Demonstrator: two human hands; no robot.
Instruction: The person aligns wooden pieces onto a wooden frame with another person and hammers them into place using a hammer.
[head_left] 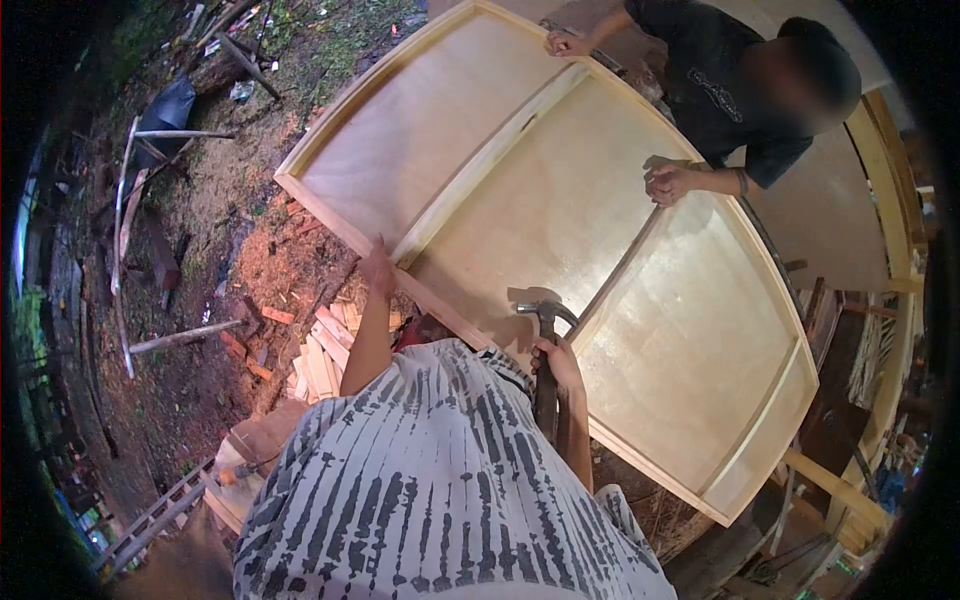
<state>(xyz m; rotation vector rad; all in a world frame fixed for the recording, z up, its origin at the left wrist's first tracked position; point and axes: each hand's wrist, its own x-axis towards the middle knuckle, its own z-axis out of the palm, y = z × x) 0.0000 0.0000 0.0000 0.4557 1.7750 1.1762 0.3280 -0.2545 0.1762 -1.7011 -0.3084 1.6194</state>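
Note:
A large wooden panel (500, 200) lies before me, a thin pale sheet framed by rails with crossbars between them. My left hand (378, 270) grips its near rail, beside the end of a crossbar (480, 165). In my right hand (562, 364) is a claw hammer (545, 310), held by its dark handle near the head. The hammer's head is over the near part of the panel; I cannot tell if it touches. Across from me, a co-worker's two hands (668, 184) are at the far rail and at another crossbar.
The co-worker (730, 80) in a dark shirt leans over the panel's far side. Wood offcuts (322, 352) and orange sawdust (275, 262) lie on the ground at left. A pole frame (122, 230) stands farther left. Timber beams (840, 490) are at right.

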